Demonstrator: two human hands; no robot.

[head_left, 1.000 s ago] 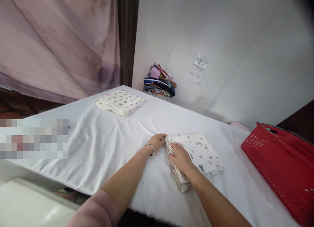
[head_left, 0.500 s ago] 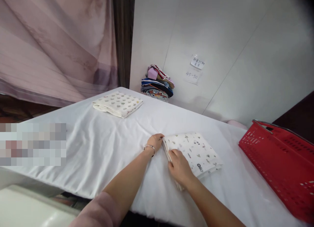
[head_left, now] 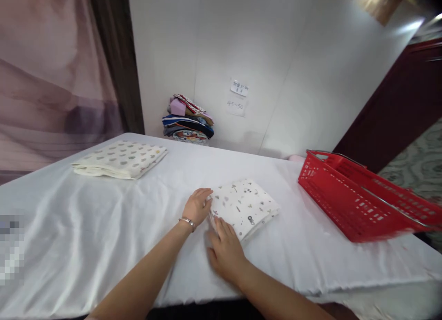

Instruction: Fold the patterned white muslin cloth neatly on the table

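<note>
A folded white cloth (head_left: pixel 243 205) with small printed motifs lies flat on the white-covered table (head_left: pixel 165 260). At its left corner is my left hand (head_left: pixel 197 206), a bracelet on the wrist, with its fingers stretched out against the cloth's edge. My right hand (head_left: pixel 226 251) rests along the near left edge, fingers extended and touching the cloth, thumb apart. Neither hand grips the fabric. Farther left lies a second folded cloth (head_left: pixel 120 159), cream with a leaf-like print, out of reach of both hands.
On the right of the table stands a red plastic basket (head_left: pixel 345 195) with metal handles. Behind the table's far edge rises a pile of folded clothes (head_left: pixel 188 119) against the white wall (head_left: pixel 214 43). A pink curtain (head_left: pixel 44 80) hangs at the left.
Both hands have let go of the cloth's left edge, and their fingers now lie straight against it. The view has swung to the right, showing more of the red basket.
</note>
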